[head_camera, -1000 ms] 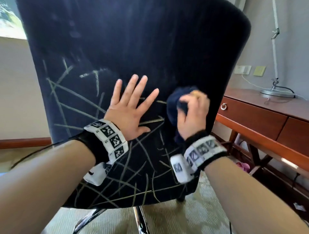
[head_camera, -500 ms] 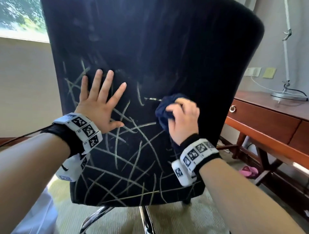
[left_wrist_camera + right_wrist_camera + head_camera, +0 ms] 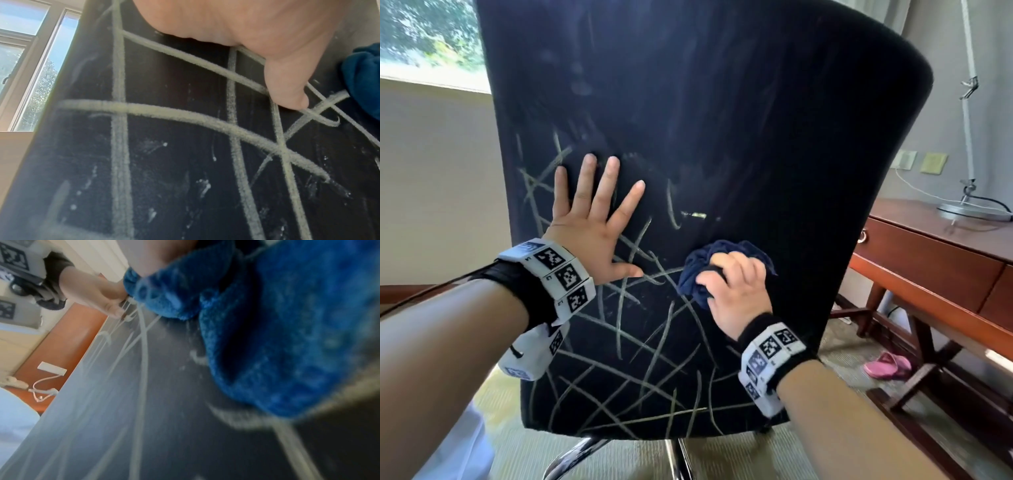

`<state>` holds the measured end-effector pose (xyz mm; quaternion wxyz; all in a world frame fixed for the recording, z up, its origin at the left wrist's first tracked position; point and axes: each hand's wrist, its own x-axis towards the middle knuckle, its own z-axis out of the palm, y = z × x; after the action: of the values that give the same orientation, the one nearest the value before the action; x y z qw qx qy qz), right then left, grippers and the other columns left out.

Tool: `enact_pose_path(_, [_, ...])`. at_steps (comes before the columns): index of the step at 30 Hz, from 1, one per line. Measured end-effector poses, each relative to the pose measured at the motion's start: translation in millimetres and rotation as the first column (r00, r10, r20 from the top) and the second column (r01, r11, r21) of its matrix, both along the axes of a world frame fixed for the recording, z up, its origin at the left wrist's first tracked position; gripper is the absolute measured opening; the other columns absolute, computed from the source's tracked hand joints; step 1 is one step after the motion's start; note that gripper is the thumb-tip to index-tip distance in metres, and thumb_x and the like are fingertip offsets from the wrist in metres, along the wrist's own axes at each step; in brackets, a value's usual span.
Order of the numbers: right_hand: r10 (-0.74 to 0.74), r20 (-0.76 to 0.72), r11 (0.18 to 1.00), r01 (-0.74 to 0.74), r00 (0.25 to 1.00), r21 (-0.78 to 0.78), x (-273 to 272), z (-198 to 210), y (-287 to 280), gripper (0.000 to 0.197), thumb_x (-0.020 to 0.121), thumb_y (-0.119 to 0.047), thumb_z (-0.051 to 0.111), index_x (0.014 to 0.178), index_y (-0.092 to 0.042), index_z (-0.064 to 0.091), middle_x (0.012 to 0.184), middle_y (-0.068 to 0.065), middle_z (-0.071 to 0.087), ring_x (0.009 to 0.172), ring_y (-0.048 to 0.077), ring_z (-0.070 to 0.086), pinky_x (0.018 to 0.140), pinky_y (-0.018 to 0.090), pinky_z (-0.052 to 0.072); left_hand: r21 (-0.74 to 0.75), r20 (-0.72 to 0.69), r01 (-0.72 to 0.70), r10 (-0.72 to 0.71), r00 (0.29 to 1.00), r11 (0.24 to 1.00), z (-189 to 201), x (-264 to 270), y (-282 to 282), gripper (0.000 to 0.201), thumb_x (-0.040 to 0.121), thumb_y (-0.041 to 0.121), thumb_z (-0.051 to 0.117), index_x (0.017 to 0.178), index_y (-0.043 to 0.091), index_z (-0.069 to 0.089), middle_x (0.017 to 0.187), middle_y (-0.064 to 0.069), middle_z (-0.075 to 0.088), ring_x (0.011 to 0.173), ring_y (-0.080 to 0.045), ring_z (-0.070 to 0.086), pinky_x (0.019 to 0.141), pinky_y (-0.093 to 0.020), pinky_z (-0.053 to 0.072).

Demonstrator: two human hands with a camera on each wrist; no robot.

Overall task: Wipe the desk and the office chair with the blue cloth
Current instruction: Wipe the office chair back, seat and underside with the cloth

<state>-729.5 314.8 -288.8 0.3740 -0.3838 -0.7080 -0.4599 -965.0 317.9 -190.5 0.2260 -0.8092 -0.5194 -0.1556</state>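
The black back of the office chair (image 3: 722, 120) fills the head view, its lower half crossed by pale chalk-like lines (image 3: 619, 342). My left hand (image 3: 592, 222) lies flat on the chair back with fingers spread, thumb pointing right. My right hand (image 3: 736, 291) grips the bunched blue cloth (image 3: 698, 270) and presses it against the chair back, just right of my left thumb. In the left wrist view my thumb (image 3: 287, 91) rests on the marked fabric, the blue cloth (image 3: 363, 78) at the right edge. The right wrist view shows the blue cloth (image 3: 277, 337) blurred against the chair.
The wooden desk (image 3: 935, 260) with drawers stands to the right, a lamp base (image 3: 969, 209) and cable on it. A pink slipper (image 3: 887, 366) lies on the carpet under the desk. A window (image 3: 428, 37) is behind the chair at the left.
My right hand has carried the cloth down and leftward across the chair back, from beside its right edge. The left hand stays flat on the chair. The camera has moved closer.
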Motion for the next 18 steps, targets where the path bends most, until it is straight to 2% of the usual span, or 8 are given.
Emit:
enact_pose_path(2, [0.022, -0.025, 1.000, -0.022, 0.999, -0.006, 3, 14, 0, 0.033, 0.060, -0.017, 0.044, 0.092, -0.025, 0.044, 0.107, 0.000, 0.039, 0.097, 0.024, 0.041, 0.080, 0.038, 0.032, -0.004, 0.024, 0.007, -0.007, 1.000, 1.000, -2, 3, 2, 0.131, 0.063, 0.079, 0.053, 0.115, 0.029, -0.057, 0.122, -0.006, -0.063, 0.110, -0.029, -0.060, 0.088, -0.047, -0.044])
enact_pose_path(4, [0.070, -0.222, 0.996, -0.056, 0.973, 0.068, 3, 40, -4, 0.031, 0.064, -0.016, 0.045, 0.094, -0.023, 0.045, 0.110, 0.004, 0.042, 0.099, 0.025, 0.040, 0.082, 0.038, 0.030, -0.008, 0.027, 0.010, -0.010, 1.000, 1.000, -4, 3, 3, 0.132, 0.062, 0.079, 0.054, 0.116, 0.029, -0.056, 0.121, -0.006, -0.064, 0.112, -0.029, -0.059, 0.088, -0.047, -0.043])
enact_pose_path(7, [0.149, -0.456, 0.960, -0.018, 0.878, 0.280, 1, 104, -9, 0.027, 0.071, -0.015, 0.054, 0.097, -0.018, 0.049, 0.107, 0.021, 0.055, 0.099, 0.030, 0.041, 0.082, 0.037, 0.030, -0.018, 0.011, 0.012, -0.012, 1.000, 1.000, -6, 1, 2, 0.134, 0.059, 0.080, 0.055, 0.123, 0.029, -0.051, 0.127, -0.006, -0.060, 0.118, -0.030, -0.054, 0.093, -0.049, -0.040])
enact_pose_path(10, [0.124, -0.561, 0.958, 0.049, 0.818, 0.283, -10, 140, -1, 0.024, 0.073, -0.014, 0.061, 0.097, -0.014, 0.057, 0.110, 0.017, 0.056, 0.101, 0.033, 0.049, 0.080, 0.037, 0.033, 0.029, 0.014, 0.004, -0.005, 1.000, 1.000, -8, 6, 4, 0.133, 0.061, 0.080, 0.052, 0.118, 0.028, -0.056, 0.122, -0.007, -0.063, 0.112, -0.031, -0.058, 0.090, -0.049, -0.042])
enact_pose_path(11, [0.096, -0.559, 0.962, 0.067, 0.823, 0.264, -15, 133, 5, 0.025, 0.072, -0.015, 0.060, 0.097, -0.017, 0.054, 0.111, 0.014, 0.055, 0.103, 0.030, 0.047, 0.080, 0.038, 0.033, 0.033, 0.021, 0.007, -0.007, 1.000, 0.999, -9, 7, 6, 0.133, 0.062, 0.080, 0.052, 0.117, 0.027, -0.056, 0.121, -0.007, -0.064, 0.111, -0.031, -0.058, 0.090, -0.050, -0.041])
enact_pose_path(13, [0.038, -0.464, 0.977, 0.065, 0.885, 0.204, -22, 95, 13, 0.029, 0.068, -0.017, 0.055, 0.096, -0.022, 0.047, 0.114, 0.008, 0.048, 0.104, 0.027, 0.041, 0.083, 0.039, 0.031, 0.020, 0.039, 0.002, -0.002, 0.999, 1.000, -10, 8, 8, 0.134, 0.061, 0.079, 0.054, 0.118, 0.027, -0.056, 0.122, -0.007, -0.063, 0.112, -0.032, -0.058, 0.090, -0.050, -0.041])
enact_pose_path(16, [-0.022, -0.159, 0.999, 0.027, 0.987, 0.030, -22, 21, 7, 0.029, 0.064, -0.019, 0.048, 0.092, -0.024, 0.044, 0.109, 0.002, 0.039, 0.099, 0.026, 0.041, 0.082, 0.039, 0.030, 0.007, 0.039, -0.027, 0.027, 0.999, 1.000, -9, 11, 8, 0.134, 0.062, 0.081, 0.051, 0.113, 0.024, -0.059, 0.118, -0.010, -0.065, 0.108, -0.033, -0.060, 0.089, -0.052, -0.039])
enact_pose_path(18, [-0.014, -0.027, 0.995, 0.011, 1.000, -0.095, -18, -8, -4, 0.027, 0.065, -0.018, 0.046, 0.090, -0.025, 0.044, 0.106, -0.002, 0.042, 0.096, 0.024, 0.043, 0.081, 0.038, 0.031, -0.002, 0.030, -0.037, 0.037, 0.999, 0.999, -12, 13, 6, 0.132, 0.063, 0.083, 0.047, 0.110, 0.022, -0.060, 0.118, -0.011, -0.065, 0.107, -0.034, -0.060, 0.090, -0.054, -0.037])
